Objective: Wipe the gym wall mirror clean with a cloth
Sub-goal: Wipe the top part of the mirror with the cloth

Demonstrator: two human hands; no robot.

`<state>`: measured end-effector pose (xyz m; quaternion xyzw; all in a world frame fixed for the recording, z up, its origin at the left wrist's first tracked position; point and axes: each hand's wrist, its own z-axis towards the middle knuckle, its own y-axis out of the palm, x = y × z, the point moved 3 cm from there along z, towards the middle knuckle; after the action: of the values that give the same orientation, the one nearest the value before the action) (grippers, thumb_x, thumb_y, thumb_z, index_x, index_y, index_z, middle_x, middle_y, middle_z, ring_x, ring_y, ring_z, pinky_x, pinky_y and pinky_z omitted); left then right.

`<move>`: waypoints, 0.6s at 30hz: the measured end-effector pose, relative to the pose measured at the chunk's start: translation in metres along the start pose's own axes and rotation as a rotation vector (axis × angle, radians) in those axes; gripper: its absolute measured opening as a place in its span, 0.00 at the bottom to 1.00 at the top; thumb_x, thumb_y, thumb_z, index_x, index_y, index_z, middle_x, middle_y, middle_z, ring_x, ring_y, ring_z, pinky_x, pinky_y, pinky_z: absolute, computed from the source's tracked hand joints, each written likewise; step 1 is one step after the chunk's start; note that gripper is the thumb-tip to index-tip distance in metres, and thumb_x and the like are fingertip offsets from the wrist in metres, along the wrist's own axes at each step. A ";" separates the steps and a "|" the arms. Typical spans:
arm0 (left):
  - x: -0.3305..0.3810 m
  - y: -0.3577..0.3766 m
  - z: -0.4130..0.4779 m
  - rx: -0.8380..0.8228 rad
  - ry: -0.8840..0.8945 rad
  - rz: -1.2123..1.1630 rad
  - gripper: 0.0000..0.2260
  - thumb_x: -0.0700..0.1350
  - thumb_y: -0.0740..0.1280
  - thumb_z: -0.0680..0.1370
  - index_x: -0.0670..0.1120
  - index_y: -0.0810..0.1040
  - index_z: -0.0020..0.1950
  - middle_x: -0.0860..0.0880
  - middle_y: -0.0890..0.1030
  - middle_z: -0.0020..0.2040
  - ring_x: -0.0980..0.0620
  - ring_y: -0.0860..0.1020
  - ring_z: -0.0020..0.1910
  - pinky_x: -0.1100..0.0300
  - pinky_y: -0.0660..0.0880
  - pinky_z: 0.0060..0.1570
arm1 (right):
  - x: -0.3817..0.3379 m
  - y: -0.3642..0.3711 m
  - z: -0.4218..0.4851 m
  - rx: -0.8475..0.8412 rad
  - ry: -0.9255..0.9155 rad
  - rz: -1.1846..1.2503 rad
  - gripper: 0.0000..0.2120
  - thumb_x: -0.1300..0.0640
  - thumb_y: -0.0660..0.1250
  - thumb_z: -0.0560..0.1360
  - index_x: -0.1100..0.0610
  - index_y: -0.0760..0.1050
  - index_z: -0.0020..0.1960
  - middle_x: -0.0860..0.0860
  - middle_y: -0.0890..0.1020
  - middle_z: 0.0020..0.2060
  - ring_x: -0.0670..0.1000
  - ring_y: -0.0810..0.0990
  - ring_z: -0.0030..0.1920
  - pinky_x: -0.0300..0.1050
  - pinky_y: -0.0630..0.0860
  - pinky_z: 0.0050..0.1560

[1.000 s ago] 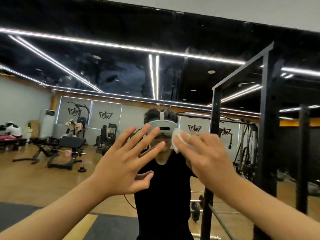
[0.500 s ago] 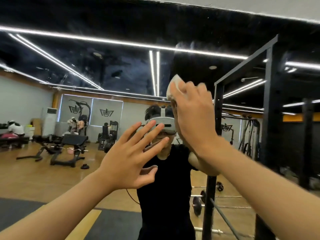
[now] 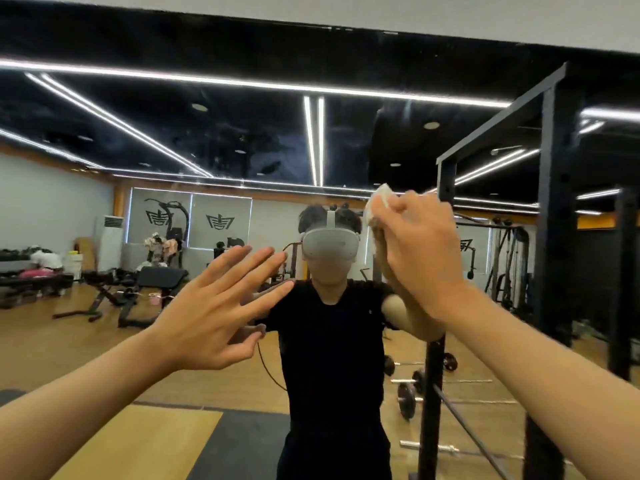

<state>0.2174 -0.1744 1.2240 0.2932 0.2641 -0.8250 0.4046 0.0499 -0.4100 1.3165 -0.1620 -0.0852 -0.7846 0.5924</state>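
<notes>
Right hand point(image 3: 415, 258) grips wadded cloth point(image 3: 379, 199) against mirror point(image 3: 242, 150), cloth poking out above its fingertips; left hand point(image 3: 214, 313), fingers straight, holding nothing, sits lower-left; smears lie up-left of cloth.

We see wall mirror point(image 3: 242, 140) filling frame, upright, faint smears across dark upper left. White cloth point(image 3: 379, 200) bunched, against glass, right of centre, upper half.

The right hand point(image 3: 426, 261) hides most of the cloth point(image 3: 380, 199); the left forearm point(image 3: 86, 396) and right forearm point(image 3: 540, 382) run off the edges.
</notes>
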 end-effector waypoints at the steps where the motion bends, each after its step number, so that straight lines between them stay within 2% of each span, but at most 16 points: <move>1: -0.008 0.000 -0.005 -0.008 -0.010 0.007 0.37 0.60 0.63 0.78 0.49 0.61 0.85 0.37 0.56 0.85 0.38 0.53 0.85 0.39 0.47 0.83 | 0.001 0.001 0.030 0.035 0.009 -0.031 0.12 0.63 0.72 0.77 0.61 0.80 0.60 0.59 0.79 0.47 0.58 0.74 0.46 0.46 0.64 0.48; 4: -0.027 0.004 -0.018 -0.044 -0.020 0.018 0.38 0.62 0.63 0.79 0.49 0.59 0.86 0.37 0.55 0.85 0.38 0.53 0.85 0.37 0.49 0.82 | 0.008 0.008 0.107 0.123 0.097 -0.077 0.10 0.62 0.67 0.81 0.63 0.81 0.60 0.62 0.80 0.53 0.62 0.77 0.52 0.54 0.73 0.52; 7: -0.039 0.012 -0.023 -0.091 0.043 0.024 0.38 0.63 0.61 0.79 0.49 0.57 0.87 0.38 0.54 0.86 0.38 0.53 0.85 0.36 0.53 0.81 | 0.004 0.018 0.118 0.148 0.239 -0.067 0.13 0.62 0.64 0.83 0.62 0.79 0.65 0.61 0.78 0.59 0.62 0.75 0.58 0.53 0.73 0.57; 11: -0.042 0.021 -0.027 -0.084 0.045 0.016 0.39 0.66 0.60 0.80 0.49 0.57 0.87 0.39 0.53 0.86 0.39 0.53 0.85 0.36 0.53 0.81 | -0.026 0.024 0.045 0.125 0.187 -0.016 0.15 0.62 0.63 0.83 0.61 0.76 0.69 0.62 0.77 0.55 0.61 0.72 0.52 0.55 0.72 0.50; 13: -0.039 0.022 -0.027 -0.056 0.032 0.008 0.39 0.66 0.61 0.79 0.49 0.58 0.86 0.39 0.54 0.86 0.38 0.53 0.85 0.37 0.52 0.82 | -0.039 0.024 -0.008 0.090 0.153 0.041 0.15 0.60 0.62 0.85 0.59 0.74 0.71 0.58 0.75 0.56 0.58 0.71 0.50 0.51 0.70 0.49; 16: -0.039 0.021 -0.028 -0.030 0.033 0.010 0.40 0.66 0.62 0.78 0.49 0.58 0.86 0.39 0.54 0.86 0.38 0.54 0.85 0.38 0.51 0.82 | -0.058 0.022 -0.083 0.014 0.104 0.032 0.19 0.64 0.72 0.79 0.62 0.78 0.70 0.55 0.74 0.60 0.56 0.72 0.47 0.47 0.68 0.49; 18: -0.038 0.019 -0.028 -0.024 0.032 0.001 0.40 0.65 0.62 0.79 0.49 0.57 0.86 0.39 0.53 0.86 0.38 0.54 0.85 0.37 0.52 0.82 | -0.062 0.019 -0.110 -0.048 0.058 0.000 0.21 0.62 0.75 0.76 0.62 0.79 0.68 0.56 0.77 0.58 0.56 0.72 0.46 0.47 0.68 0.50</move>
<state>0.2599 -0.1461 1.2277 0.3016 0.2801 -0.8167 0.4044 0.0662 -0.3954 1.1913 -0.1532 -0.0491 -0.7907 0.5906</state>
